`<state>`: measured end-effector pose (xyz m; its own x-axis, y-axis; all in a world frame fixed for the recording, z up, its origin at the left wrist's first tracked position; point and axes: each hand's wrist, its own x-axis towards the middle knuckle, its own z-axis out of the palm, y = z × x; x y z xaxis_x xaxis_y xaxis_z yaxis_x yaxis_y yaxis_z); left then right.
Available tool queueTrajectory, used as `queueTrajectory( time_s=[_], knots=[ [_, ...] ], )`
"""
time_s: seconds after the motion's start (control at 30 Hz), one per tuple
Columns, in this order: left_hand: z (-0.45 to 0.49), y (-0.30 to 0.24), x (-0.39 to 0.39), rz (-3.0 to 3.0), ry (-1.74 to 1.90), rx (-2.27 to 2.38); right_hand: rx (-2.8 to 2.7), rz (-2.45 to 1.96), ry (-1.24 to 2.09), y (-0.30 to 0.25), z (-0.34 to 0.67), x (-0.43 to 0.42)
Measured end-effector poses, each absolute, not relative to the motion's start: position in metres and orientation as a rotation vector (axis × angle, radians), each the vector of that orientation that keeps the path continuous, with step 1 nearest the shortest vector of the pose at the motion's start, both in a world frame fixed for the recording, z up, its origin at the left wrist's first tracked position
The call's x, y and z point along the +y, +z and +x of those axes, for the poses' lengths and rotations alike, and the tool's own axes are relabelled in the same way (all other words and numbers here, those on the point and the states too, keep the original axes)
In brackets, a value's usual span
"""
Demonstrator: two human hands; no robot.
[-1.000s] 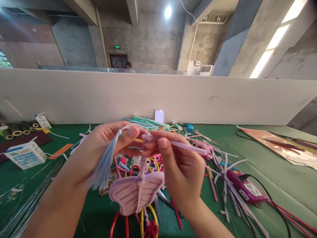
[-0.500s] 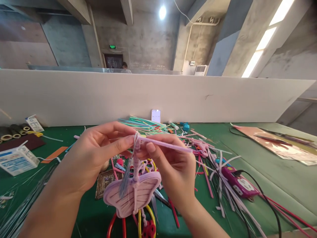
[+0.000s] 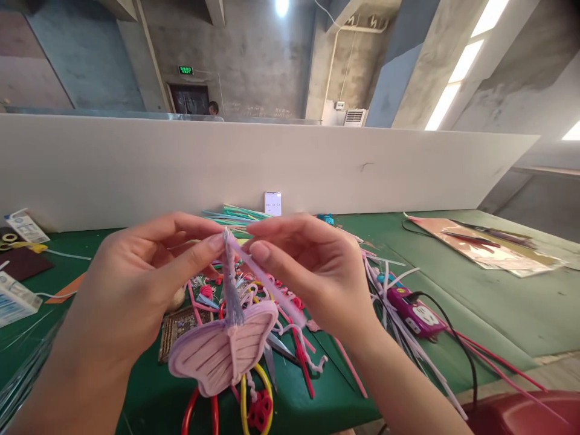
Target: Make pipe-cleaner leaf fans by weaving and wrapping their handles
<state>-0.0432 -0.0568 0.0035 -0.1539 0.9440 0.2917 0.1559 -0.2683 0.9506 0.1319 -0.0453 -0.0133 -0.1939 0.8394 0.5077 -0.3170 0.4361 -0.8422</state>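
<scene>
My left hand [image 3: 149,272] is closed in a pinch at the top of the stem of a pale pink, leaf-shaped pipe-cleaner piece [image 3: 226,347], which hangs below. Silvery thread [image 3: 233,302] lies along that stem. From the pinched top a lilac pipe cleaner [image 3: 276,289] slants down to the right, its far end loose. Close to it, my right hand [image 3: 317,272] has thumb and index finger apart; its thumb is beside the pipe cleaner, and I cannot tell whether they touch. The other right fingers are partly hidden.
Scissors with red and yellow handles [image 3: 215,414], pink pipe-cleaner scraps and a woven box [image 3: 179,329] lie under the hands. At right are a purple power socket [image 3: 414,311] with a cable and flat sheets [image 3: 489,244]. A phone [image 3: 272,204] leans on the white partition [image 3: 181,172].
The lilac pipe cleaner has swung from nearly level to slanting downward. My right thumb and index finger have spread apart. The silvery thread now lies against the stem, and the view has shifted right.
</scene>
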Motion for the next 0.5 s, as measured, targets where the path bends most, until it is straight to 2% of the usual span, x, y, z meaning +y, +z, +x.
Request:
queueTrajectory(
  time_s=[0.3, 0.43, 0.5],
  knots=[
    [-0.049, -0.006, -0.054, 1.466, 1.553, 1.348, -1.604, -0.557, 1.360, 0.001, 0.148, -0.030],
    [-0.064, -0.017, -0.044, 1.451, 1.684, 1.274, -1.888, -0.703, 1.261, -0.004, 0.177, -0.001],
    [-0.071, -0.020, -0.040, 1.425, 1.736, 1.226, -2.106, -0.992, 1.035, -0.019, 0.193, 0.022]
  ],
)
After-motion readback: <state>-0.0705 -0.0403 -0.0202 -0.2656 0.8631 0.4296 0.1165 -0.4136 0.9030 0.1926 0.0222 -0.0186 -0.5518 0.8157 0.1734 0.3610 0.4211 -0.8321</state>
